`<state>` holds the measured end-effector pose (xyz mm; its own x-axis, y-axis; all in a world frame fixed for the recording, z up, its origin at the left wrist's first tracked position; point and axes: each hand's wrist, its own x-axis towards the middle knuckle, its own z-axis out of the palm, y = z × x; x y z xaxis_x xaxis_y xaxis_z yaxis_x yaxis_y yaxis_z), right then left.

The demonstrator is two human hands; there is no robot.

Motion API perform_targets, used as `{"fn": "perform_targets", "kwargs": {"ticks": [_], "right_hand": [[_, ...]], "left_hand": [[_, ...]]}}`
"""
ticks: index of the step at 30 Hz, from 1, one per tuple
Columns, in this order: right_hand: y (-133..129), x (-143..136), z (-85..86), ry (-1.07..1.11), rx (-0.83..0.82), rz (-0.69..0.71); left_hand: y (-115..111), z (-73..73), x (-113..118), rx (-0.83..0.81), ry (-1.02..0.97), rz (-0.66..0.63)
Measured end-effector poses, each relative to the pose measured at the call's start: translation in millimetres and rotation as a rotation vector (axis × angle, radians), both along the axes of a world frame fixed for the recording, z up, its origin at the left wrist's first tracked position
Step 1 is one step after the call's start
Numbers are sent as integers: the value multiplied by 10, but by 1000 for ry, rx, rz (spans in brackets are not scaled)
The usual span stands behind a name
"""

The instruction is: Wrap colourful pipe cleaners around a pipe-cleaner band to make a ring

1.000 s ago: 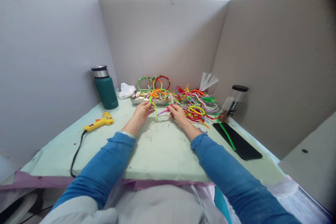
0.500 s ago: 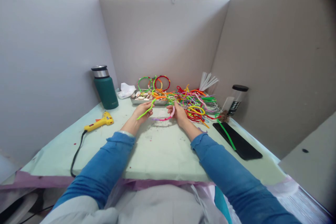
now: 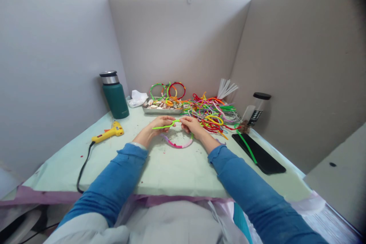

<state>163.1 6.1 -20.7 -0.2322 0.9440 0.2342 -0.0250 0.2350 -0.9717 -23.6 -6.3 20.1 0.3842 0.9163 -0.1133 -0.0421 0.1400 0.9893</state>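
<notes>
Both hands work at the top of a ring wrapped in pipe cleaner [image 3: 177,146], whose purple, pink and pale-pink lower arc hangs beneath them. My left hand [image 3: 156,126] is closed at the ring's upper left. A lime-green pipe cleaner [image 3: 162,127] lies across its fingers, one end sticking out leftward. My right hand [image 3: 192,125] pinches at the upper right, where the green strand meets its fingertips. The fingers hide most of the ring's upper part. Just behind the hands is a metal tray [image 3: 162,111] of shells.
Right of the tray spreads a tangled heap of coloured pipe cleaners [image 3: 214,112]. Finished-looking rings [image 3: 177,84] lean behind it. A yellow glue gun [image 3: 108,132] and green flask [image 3: 116,99] stand left; a black phone [image 3: 261,156] and clear bottle [image 3: 259,108] are right. Grey partitions enclose the table.
Both hands have come closer together and slightly toward me. The ring has turned so its pink arc hangs lower, and the green strand now lies more level.
</notes>
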Motion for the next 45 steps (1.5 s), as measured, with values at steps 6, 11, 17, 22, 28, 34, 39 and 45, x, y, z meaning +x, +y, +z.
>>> {"fn": "perform_targets", "kwargs": {"ticks": [6, 11, 17, 22, 28, 34, 39, 45], "right_hand": [[36, -1, -19, -12, -10, -23], [35, -4, -19, -22, -9, -23], [29, -9, -14, -14, -17, -39], [26, -16, -4, -14, -21, -38], [15, -21, 6, -12, -21, -37], [19, -19, 3, -9, -29, -36], [26, -21, -9, -25, -17, -14], [-26, -24, 27, -49, 0, 16]], "left_hand": [[35, -53, -2, 107, 105, -45], [51, -50, -7, 198, 246, -38], [84, -100, -1, 299, 311, -98], [147, -189, 23, 595, 543, 37], [198, -201, 7, 814, 788, 125], [115, -130, 32, 714, 742, 170], [159, -119, -14, 569, 673, 178], [203, -146, -41, 354, 530, 189]]}}
